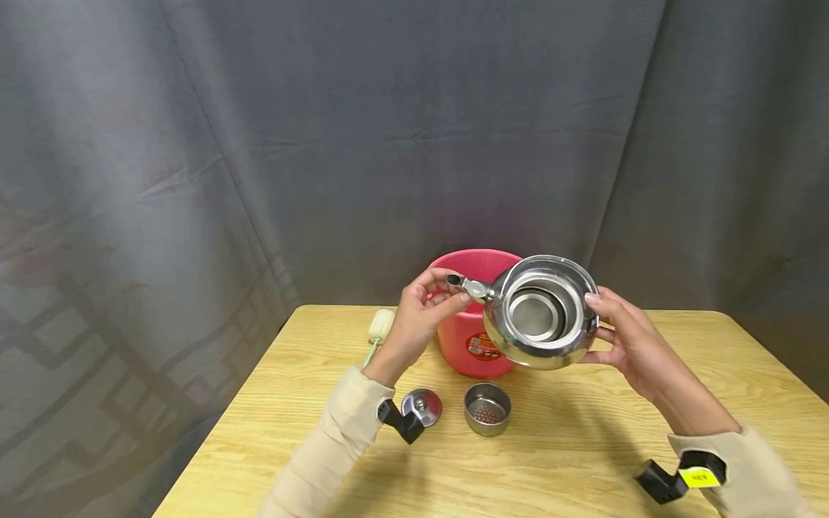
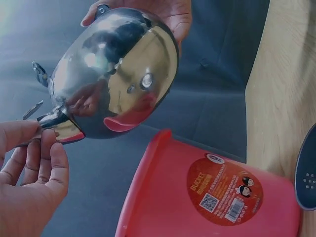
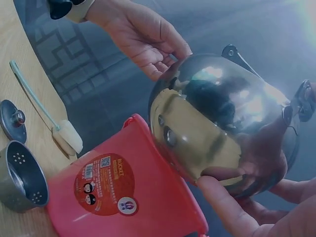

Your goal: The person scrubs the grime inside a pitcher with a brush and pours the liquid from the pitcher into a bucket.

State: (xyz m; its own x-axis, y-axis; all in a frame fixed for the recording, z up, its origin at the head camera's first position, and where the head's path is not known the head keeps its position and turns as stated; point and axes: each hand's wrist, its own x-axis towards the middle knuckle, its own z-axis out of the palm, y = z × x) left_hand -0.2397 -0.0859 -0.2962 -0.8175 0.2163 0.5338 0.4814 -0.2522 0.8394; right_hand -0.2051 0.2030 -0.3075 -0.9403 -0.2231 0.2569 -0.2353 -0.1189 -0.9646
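Observation:
A shiny steel teapot [image 1: 550, 357] without its lid is held up in front of the red bucket [image 1: 469, 352], tilted so its round mouth faces me. The left hand [image 1: 414, 316] pinches the spout between thumb and fingers, as the left wrist view also shows. Against the opposite side of the body, the right hand [image 1: 631, 345] grips with its thumb near the rim and its fingers behind and below. In the right wrist view, the teapot's base [image 3: 187, 133] mirrors the table. Part of the bucket's rim is hidden behind the teapot.
On the wooden table [image 1: 550, 460] lie a round steel lid [image 1: 422, 408] and, to its right, a steel strainer cup [image 1: 487, 411] with a perforated bottom. A cream sponge brush [image 1: 381, 324] with a green handle lies left of the bucket. Grey curtains [image 1: 414, 144] hang behind the table.

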